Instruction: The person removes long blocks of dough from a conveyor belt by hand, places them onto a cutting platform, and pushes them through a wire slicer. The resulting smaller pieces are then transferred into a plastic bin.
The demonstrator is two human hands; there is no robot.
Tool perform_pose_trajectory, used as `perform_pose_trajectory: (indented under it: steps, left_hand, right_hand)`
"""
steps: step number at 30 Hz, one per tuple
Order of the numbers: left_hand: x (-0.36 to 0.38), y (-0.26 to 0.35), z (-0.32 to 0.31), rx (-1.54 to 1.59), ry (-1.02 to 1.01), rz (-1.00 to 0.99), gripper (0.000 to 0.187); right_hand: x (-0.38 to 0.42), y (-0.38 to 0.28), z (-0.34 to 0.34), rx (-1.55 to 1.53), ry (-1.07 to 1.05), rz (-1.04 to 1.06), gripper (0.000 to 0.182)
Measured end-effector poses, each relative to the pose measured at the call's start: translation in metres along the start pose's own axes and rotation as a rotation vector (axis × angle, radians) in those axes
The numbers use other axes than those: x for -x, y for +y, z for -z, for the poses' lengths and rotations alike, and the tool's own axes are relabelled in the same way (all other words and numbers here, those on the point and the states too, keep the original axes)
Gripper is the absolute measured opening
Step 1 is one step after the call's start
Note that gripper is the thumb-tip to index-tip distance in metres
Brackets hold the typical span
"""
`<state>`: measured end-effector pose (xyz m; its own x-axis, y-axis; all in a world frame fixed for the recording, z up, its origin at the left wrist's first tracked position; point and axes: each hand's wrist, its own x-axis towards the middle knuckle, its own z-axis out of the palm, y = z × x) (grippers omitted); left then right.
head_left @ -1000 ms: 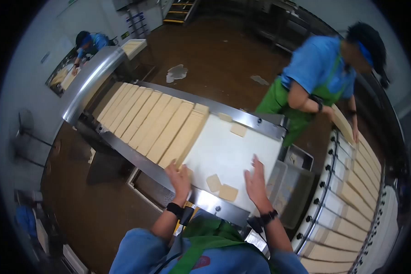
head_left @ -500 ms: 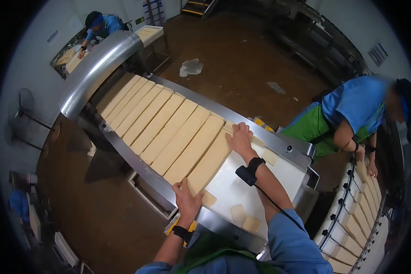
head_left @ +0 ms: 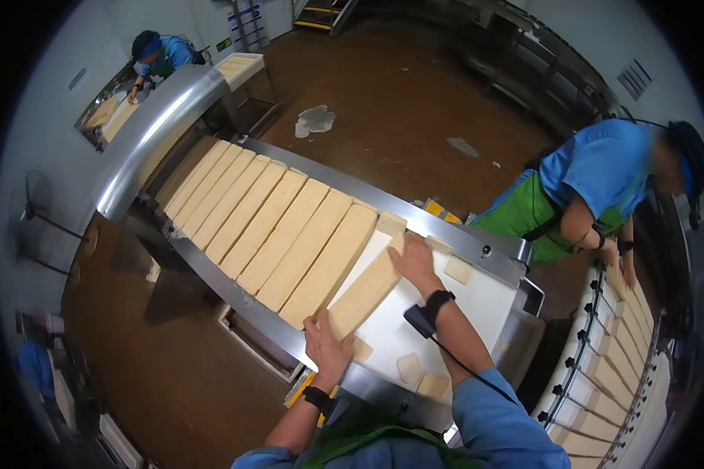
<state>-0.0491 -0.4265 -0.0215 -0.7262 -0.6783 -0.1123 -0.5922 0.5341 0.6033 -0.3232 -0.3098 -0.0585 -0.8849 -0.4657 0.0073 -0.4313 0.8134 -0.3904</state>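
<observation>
A long pale dough strip (head_left: 366, 295) lies slantwise on the white conveyor belt (head_left: 399, 328), with a narrow gap between it and the row. My left hand (head_left: 328, 349) is closed on its near end, fingers at the corner. Around its far end my right hand (head_left: 414, 262) is curled, gripping from the side. Several more dough strips (head_left: 309, 244) lie side by side up the belt. Small flat dough pieces are around my hands: one piece (head_left: 361, 350) beside my left hand, another piece (head_left: 457, 270) right of my right hand.
Steel rails (head_left: 383, 202) edge the conveyor, and a curved metal hood (head_left: 164, 133) spans its far end. At right a co-worker (head_left: 594, 184) bends over another belt with dough strips (head_left: 602, 387). Another person (head_left: 160, 59) works beyond the hood.
The held dough strip has come away from the row toward me, baring white belt between them. Both hands moved with it. The camera view has shifted slightly.
</observation>
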Motion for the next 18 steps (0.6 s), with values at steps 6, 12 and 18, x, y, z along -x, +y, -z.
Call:
perform_pose_trajectory:
  steps: [6,12,18]
  left_hand:
    - [-0.006,0.017,-0.009,-0.062,-0.332,-0.370,0.086]
    - [-0.011,0.010,-0.053,-0.341,-0.401,-0.551,0.093]
    - [0.026,0.061,-0.048,-0.277,-0.444,-0.710,0.084]
  right_hand:
    - [0.147,0.073,0.063,0.032,0.172,-0.312,0.066]
    - [0.224,0.092,0.036,0.012,0.373,-0.483,0.069]
    - [0.289,0.075,0.067,-0.047,0.576,-0.672,0.061]
